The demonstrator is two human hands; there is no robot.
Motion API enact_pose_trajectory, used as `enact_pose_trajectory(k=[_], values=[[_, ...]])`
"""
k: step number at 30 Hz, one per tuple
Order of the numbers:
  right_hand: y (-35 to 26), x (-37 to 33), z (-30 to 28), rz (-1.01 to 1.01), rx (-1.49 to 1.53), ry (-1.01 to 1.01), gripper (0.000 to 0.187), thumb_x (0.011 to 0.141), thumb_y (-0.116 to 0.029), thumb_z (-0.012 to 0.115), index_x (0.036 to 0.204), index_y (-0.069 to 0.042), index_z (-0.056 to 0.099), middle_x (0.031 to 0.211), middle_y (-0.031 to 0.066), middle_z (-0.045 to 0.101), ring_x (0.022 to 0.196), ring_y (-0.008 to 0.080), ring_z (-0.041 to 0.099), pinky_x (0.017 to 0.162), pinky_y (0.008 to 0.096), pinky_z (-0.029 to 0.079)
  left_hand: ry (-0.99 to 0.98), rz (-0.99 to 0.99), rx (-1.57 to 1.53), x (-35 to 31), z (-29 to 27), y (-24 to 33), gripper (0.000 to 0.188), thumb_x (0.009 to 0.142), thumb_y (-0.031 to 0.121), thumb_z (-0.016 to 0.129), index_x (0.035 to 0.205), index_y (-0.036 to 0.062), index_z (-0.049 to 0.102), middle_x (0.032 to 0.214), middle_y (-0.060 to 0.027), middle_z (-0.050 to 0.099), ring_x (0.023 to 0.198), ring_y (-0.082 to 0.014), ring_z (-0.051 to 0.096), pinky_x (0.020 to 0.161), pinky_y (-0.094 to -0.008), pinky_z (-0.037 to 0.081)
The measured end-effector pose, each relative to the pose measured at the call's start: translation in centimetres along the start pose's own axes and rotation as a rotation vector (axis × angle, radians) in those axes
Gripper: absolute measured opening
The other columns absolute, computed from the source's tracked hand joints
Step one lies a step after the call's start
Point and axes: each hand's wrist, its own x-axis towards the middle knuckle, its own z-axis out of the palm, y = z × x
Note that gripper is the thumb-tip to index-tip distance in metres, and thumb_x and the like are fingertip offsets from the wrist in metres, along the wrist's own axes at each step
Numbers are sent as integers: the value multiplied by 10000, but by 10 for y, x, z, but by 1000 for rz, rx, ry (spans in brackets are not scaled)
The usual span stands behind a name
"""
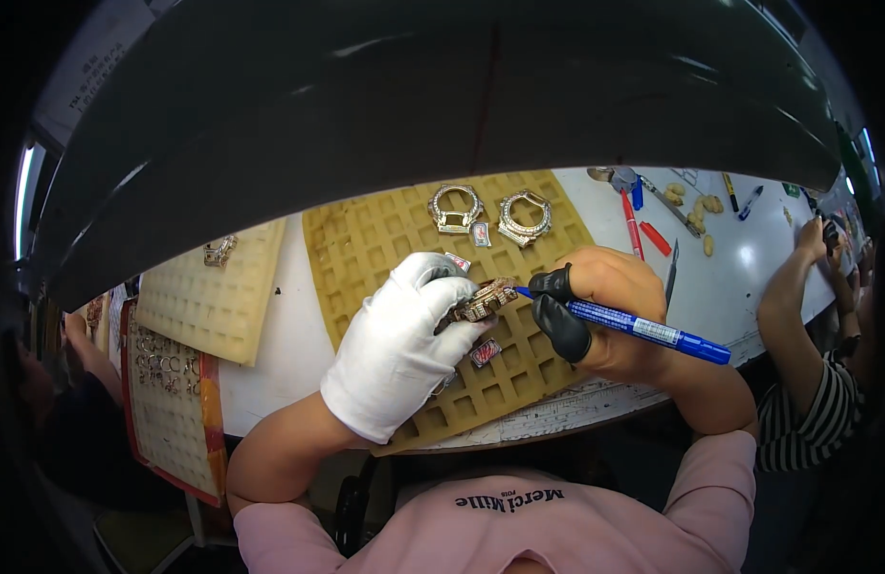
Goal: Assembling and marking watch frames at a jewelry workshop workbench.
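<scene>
My left hand (393, 335), in a white glove, is closed on a jewelled metal watch case (487, 300), tilted on its side above the tray. My right hand (615, 301), with black finger cots on thumb and forefinger, grips a blue marker pen (643, 327). The pen's tip is at the right end of the watch case; whether it touches, I cannot tell. Beneath lies a yellowish tray with square pockets (352, 225). Farther back on it rest a stone-set watch case (455, 209) and another watch case (525, 218). A small printed tag (485, 353) lies below my left fingers.
Overhead, a dark lamp hood (442, 96) blocks the far view. A red pen (632, 225), red cap (655, 238), tweezers (671, 273) and yellowish finger cots (708, 206) lie on the right. Another pocketed tray (213, 297) and a red-edged tray of rings (170, 421) are left. People sit on both sides.
</scene>
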Motion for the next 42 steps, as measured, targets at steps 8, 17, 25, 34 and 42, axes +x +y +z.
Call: enact_pose_trajectory(k=[8,17,25,34,42], values=[[-1,0,-1,-31,-17,44,173,761,-46,718,850,3,577,686,118,557,547,247,555,496,332,437,25,-20,-1,0,-2,3,213,788,104,726,968,13,658,1042,-152,599,905,-319,628,762,-370,526],[0,-3,-1,-50,24,58,311,809,11,701,1089,-1,566,928,140,632,748,207,636,654,298,522,-4,-47,10,2,-3,2,233,788,93,724,992,11,647,1057,-147,590,907,-308,627,754,-360,527],[3,-2,1,120,-91,-64,379,589,36,627,965,0,600,941,163,605,782,330,615,642,371,512,44,-72,-75,0,-1,2,199,815,122,716,973,17,657,1053,-132,595,902,-304,626,756,-364,520],[3,-1,3,96,-151,-129,277,641,1,694,906,-51,632,863,107,609,764,279,619,623,367,499,46,-31,-93,3,-4,10,286,753,207,790,938,25,672,962,-125,598,858,-286,617,733,-364,510],[11,-5,4,140,-93,-54,274,642,63,670,897,-31,633,865,110,605,743,257,607,618,344,498,-6,-83,-161,5,-9,12,283,736,161,805,935,2,684,955,-125,576,803,-230,609,699,-320,505]])
